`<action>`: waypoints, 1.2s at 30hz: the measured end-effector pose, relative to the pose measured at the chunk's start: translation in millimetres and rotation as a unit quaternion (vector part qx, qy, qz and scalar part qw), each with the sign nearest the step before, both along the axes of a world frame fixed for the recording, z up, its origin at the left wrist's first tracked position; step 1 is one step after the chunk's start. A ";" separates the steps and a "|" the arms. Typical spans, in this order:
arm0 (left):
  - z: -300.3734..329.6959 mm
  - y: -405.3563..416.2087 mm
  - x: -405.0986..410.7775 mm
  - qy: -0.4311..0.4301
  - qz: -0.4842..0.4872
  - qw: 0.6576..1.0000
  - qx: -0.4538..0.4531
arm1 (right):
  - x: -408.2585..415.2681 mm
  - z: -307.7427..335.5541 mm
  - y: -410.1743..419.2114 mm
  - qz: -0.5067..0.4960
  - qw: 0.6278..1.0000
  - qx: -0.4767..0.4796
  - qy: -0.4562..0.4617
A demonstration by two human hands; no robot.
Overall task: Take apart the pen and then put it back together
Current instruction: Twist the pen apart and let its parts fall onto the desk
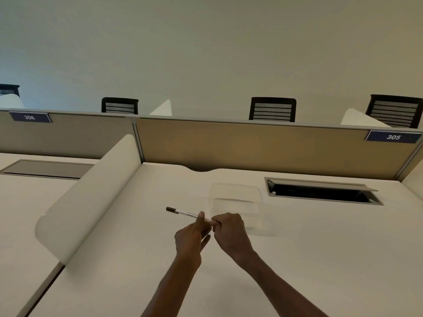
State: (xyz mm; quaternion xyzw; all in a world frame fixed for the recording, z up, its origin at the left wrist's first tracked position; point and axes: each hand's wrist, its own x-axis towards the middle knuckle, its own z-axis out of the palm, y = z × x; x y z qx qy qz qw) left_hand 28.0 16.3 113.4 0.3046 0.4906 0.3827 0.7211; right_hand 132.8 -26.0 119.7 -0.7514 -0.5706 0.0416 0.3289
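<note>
We judge that we are at the start of the taking-apart, or just possibly at the last of the putting-together: the pen (pixel 185 213) looks whole, white along its barrel with a dark end pointing away to the left, and we see no loose parts on the desk (pixel 297 259). We hold it in the air above the desk, just in front of a clear plastic tray (pixel 235 193) that sits there. Our left hand (pixel 191 240) steadies the barrel near its middle, the thumb pressed up against it from the near side while the other fingers look fairly straight below; how firmly they close on it we cannot tell for certain, though it reads as a pinch. Our right hand (pixel 229 232) is curled tight round the pen's near end, fingertips bunched where the barrel disappears into them, so whatever cap or tip is there is hidden from us. The next move, as we read it, calls for a pull or a twist of the right hand against the left, kept straight along the barrel so the end piece comes off cleanly, and then a place to lay it down, the tray being the nearest.
</note>
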 end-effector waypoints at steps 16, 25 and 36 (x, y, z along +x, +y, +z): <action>10.4 34.8 -17.2 0.316 -0.213 0.615 0.690 | 34.4 16.8 -5.1 0.068 0.963 -0.104 0.239; -3.5 25.4 -25.8 0.308 -0.143 0.678 0.651 | 35.8 22.3 -4.5 0.095 0.909 -0.079 0.399; -15.3 17.6 -22.4 0.303 -0.116 0.733 0.597 | 38.6 21.8 -2.9 0.052 0.938 -0.139 0.312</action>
